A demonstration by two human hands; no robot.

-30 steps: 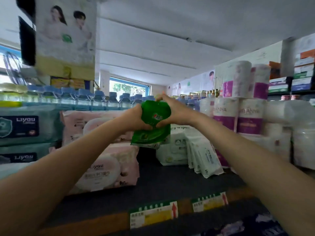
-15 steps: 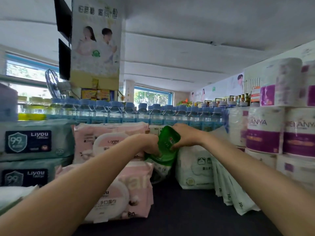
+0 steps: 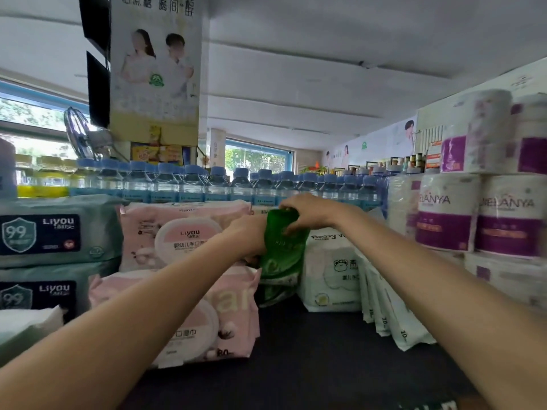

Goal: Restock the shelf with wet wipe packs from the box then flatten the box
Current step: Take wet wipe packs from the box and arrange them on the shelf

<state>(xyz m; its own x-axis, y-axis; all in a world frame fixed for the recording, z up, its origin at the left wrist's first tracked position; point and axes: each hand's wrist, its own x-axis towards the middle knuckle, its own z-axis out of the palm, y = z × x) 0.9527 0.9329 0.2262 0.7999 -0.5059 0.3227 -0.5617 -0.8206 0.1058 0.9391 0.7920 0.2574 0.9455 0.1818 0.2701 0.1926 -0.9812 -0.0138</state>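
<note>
A green wet wipe pack [image 3: 282, 250] stands upright at the back of the dark shelf [image 3: 310, 359], wedged between pink packs and white packs. My left hand [image 3: 248, 236] grips its left edge. My right hand [image 3: 307, 211] holds its top, fingers curled over the upper edge. More green packs [image 3: 273, 292] lie below it, partly hidden. The box is out of view.
Pink wipe packs [image 3: 183, 241] and teal Liyou packs [image 3: 56, 232] are stacked on the left. White baby wipe packs [image 3: 331, 270] and thin white packs [image 3: 393, 315] stand on the right, beside tissue rolls [image 3: 476, 214]. Water bottles [image 3: 207, 184] line the back.
Both hands have carried the green pack forward and down into the gap between the pink and white packs. The view has moved closer to the shelf.
</note>
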